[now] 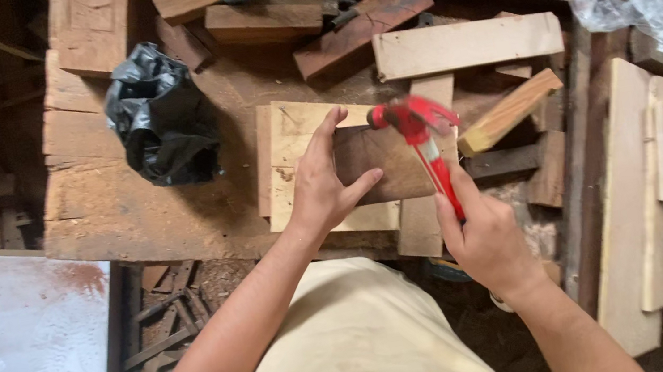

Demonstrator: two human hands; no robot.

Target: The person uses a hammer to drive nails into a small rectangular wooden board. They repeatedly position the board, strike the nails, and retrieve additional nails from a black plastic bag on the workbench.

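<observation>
While the left hand [321,186] lies flat on a dark board [382,163], the right hand [486,236] grips a red hammer [421,129] among wood offcuts [466,44].

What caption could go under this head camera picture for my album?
Left hand steadies a dark wooden board on a workbench while the right hand holds a red hammer over it.

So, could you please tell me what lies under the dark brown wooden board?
The dark brown wooden board rests on pale wooden boards, pinned by the left hand. Whatever lies directly beneath is covered.
</observation>
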